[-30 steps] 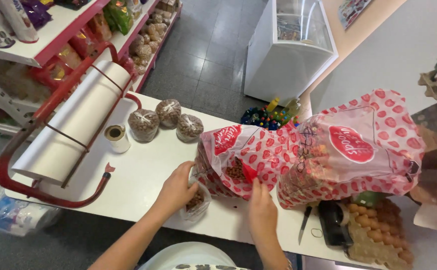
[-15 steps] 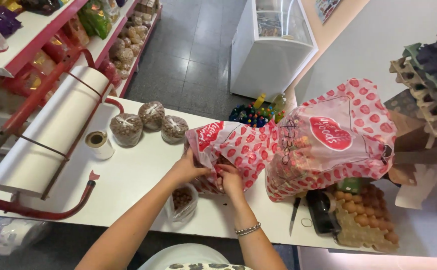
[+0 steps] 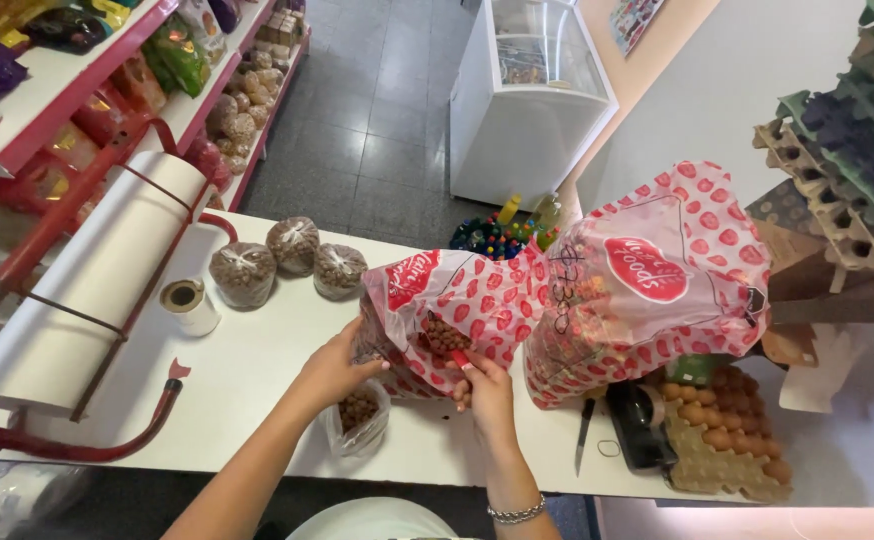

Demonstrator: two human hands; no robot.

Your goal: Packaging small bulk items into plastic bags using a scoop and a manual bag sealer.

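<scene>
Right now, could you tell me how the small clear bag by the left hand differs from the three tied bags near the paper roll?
The small clear bag lies open at the counter's near edge, only partly filled with brown pellets; the three tied bags are closed, plump and round. The small bag sits just under the left hand; the tied bags stand apart, untouched, beside the tape roll. Both kinds are clear plastic holding brown pieces.

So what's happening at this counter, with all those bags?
A person stands at a white counter in a shop. Both hands are at the mouth of a large red-and-white dotted bag of brown pellets: the left hand grips its edge, the right hand is at the opening. A small clear bag, partly filled with the same pellets, sits just below. Three tied clear bags rest further back, and a tray of eggs lies to the right.
</scene>
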